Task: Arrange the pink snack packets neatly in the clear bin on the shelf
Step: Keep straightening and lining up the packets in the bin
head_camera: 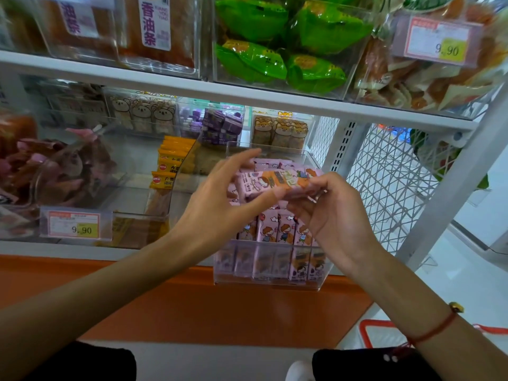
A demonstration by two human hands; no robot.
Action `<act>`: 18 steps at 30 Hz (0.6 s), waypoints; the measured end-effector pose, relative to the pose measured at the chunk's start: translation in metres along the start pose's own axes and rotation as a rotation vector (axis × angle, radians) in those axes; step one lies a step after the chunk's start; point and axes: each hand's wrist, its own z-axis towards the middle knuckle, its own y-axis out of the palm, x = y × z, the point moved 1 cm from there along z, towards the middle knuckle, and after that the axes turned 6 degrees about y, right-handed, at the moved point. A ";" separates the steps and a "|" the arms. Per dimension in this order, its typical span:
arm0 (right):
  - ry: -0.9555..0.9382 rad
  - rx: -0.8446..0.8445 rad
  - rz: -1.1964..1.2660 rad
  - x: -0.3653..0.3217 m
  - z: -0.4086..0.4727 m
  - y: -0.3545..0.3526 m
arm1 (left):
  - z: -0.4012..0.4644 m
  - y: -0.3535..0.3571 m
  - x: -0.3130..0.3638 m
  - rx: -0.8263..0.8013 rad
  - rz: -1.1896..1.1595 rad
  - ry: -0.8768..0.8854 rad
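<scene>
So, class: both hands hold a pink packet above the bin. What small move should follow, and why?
Probably turn the pink packet upright and slot it behind the standing row in the clear bin: it lies sideways between the left hand and right hand, while the rest stand.

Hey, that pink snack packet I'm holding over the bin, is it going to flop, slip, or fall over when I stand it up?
The pink packet keeps a flat, boxy shape between the left hand and right hand, so probably fairly stiff. Its wrapper looks glossy, so possibly slippery. Packets in the clear bin stand upright against each other; alone it might tip.
</scene>
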 end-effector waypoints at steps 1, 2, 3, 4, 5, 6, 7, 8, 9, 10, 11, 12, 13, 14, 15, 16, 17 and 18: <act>-0.017 -0.007 0.009 -0.001 0.000 0.000 | 0.000 0.000 -0.001 -0.029 -0.031 -0.020; -0.032 -0.018 0.019 -0.001 0.001 0.000 | -0.001 0.001 -0.002 -0.048 -0.035 -0.017; -0.043 -0.027 0.030 -0.001 0.001 -0.001 | -0.001 0.001 -0.003 -0.054 -0.031 -0.003; -0.052 -0.033 0.037 -0.001 0.002 -0.001 | -0.002 0.001 -0.003 -0.048 -0.039 0.012; -0.059 -0.041 0.035 -0.001 0.002 0.000 | -0.002 0.001 -0.004 -0.036 -0.063 0.019; -0.070 -0.053 0.021 -0.001 0.002 0.000 | -0.002 0.001 -0.005 -0.024 -0.088 0.024; -0.084 -0.064 0.001 -0.001 0.002 0.001 | -0.002 0.000 -0.005 -0.012 -0.102 0.028; -0.099 -0.072 -0.021 -0.001 0.002 0.001 | -0.002 0.000 -0.006 -0.004 -0.106 0.028; -0.111 -0.076 -0.037 0.000 0.002 0.002 | -0.002 0.001 -0.007 0.001 -0.108 0.024; -0.116 -0.074 -0.045 0.000 0.002 0.002 | -0.002 0.001 -0.008 0.002 -0.107 0.019; -0.123 -0.069 -0.056 0.000 0.002 0.002 | -0.003 0.001 -0.009 0.001 -0.095 0.014; -0.137 -0.067 -0.089 0.001 0.003 0.001 | -0.003 0.000 -0.010 0.000 -0.074 0.006; -0.155 -0.066 -0.151 0.001 0.003 0.000 | -0.003 0.000 -0.011 0.004 -0.054 -0.002; -0.172 -0.069 -0.227 0.002 0.002 0.000 | -0.003 -0.001 -0.011 0.010 -0.055 -0.011; -0.184 -0.069 -0.293 0.003 0.002 0.001 | -0.003 -0.001 -0.009 0.019 -0.076 -0.013; -0.190 -0.066 -0.339 0.004 0.001 0.001 | -0.002 -0.001 -0.007 0.027 -0.101 -0.004; -0.193 -0.063 -0.378 0.004 0.000 0.002 | -0.001 0.000 -0.003 0.034 -0.118 0.013; -0.206 -0.062 -0.424 0.005 -0.001 0.003 | -0.001 0.001 0.000 0.038 -0.130 0.035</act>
